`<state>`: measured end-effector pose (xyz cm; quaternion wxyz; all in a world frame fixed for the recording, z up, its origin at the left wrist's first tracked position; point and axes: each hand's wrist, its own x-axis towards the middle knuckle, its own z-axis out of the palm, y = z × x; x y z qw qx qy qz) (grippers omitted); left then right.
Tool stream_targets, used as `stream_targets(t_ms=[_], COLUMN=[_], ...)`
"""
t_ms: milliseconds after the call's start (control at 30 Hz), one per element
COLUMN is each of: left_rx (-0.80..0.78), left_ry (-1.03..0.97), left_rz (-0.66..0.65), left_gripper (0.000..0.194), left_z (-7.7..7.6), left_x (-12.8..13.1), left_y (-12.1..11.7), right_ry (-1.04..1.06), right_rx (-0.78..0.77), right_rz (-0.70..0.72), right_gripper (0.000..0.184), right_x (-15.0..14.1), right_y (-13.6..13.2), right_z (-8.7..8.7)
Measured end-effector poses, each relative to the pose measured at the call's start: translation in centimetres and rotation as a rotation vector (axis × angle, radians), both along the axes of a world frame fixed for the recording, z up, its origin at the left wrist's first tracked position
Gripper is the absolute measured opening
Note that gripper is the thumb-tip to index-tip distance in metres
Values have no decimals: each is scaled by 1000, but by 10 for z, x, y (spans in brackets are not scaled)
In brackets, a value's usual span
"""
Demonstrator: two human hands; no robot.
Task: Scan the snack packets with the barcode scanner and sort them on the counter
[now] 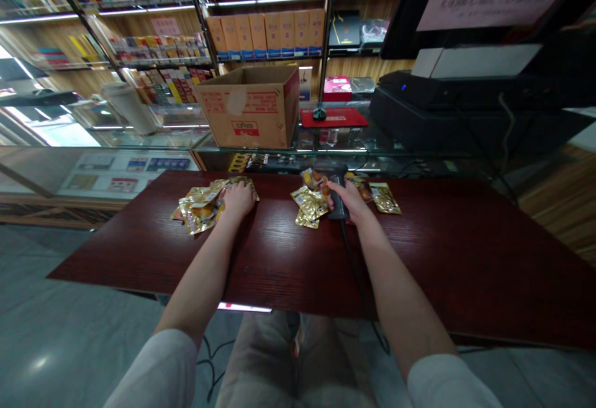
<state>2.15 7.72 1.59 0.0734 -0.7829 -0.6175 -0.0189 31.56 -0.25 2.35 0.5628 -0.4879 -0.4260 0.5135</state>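
My right hand (pixel 350 202) is wrapped round the grip of a black handheld barcode scanner (pixel 339 204), held over a loose group of gold foil packets (pixel 310 203). The scanner's cable runs down past the table's near edge. On the left lies another heap of shiny gold packets (pixel 200 206), some with clear windows showing orange-brown contents. My left hand (pixel 239 199) rests on the right part of that heap, fingers curled down over the packets; its fingertips are partly hidden. One gold packet (pixel 384 198) lies flat to the right of the scanner.
The dark red wooden table (pixel 274 265) spans the front. Behind it stand an open cardboard box (pixel 254 110) on a glass counter, a red mat (pixel 333 118) and a black machine (pixel 465 110) under a screen. Shelves of boxed goods (pixel 270 32) line the back.
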Motion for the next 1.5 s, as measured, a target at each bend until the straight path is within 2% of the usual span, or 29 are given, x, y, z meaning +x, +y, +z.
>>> stream_targets(t_ms=[100, 167, 233, 300, 400, 500, 633, 767, 900, 1067, 1200, 1300, 1367, 1500], left_rx=[29, 74, 103, 63, -98, -200, -227, -223, -215, -227, -335, -396, -422, -445], left_ry=[-11, -41, -127, -283, -521, -534, -510, -517, -611, -925, -1328, -1566, -1631, -1635], left_rz=[45, 22, -68, -207, -346, -346, -322, -244, -234, -165, -22, 13, 50, 97], left_gripper=[42, 40, 39, 42, 53, 72, 93, 98, 85, 63, 38, 29, 26, 23], left_z=[0, 0, -2, -5, -14, -25, -32, -35, -37, -31, -17, -7, -2, 1], left_x=[-1, 3, 13, 29, 59, 83, 92, 86, 74, 47, 23, 10, 5, 0], left_y=[-1, -2, -4, -5, -6, -7, -7, -2, 8, 17, 18, 16, 16, 19], right_ry=[25, 37, 41, 36, 20, 17, 50, 60, 38, 10, -1, -34, -55, -74], right_rx=[3, -1, -7, -9, -13, -21, -28, -18, -3, -8, -32, -41, -44, -64], right_rz=[-31, -48, -49, -42, -30, -29, -45, -49, -43, 6, 80, 177, 227, 292], right_gripper=[38, 38, 38, 37, 35, 33, 31, 34, 36, 32, 30, 31, 32, 36], right_x=[7, 10, 11, 11, 9, 7, 5, 2, -1, -10, -21, -29, -34, -44], right_y=[2, 2, 3, 2, 2, 2, 4, 4, 2, 1, -2, -5, -7, -11], right_z=[-2, -3, -3, -3, -3, -3, -4, -4, -3, -3, -3, -1, -1, 0])
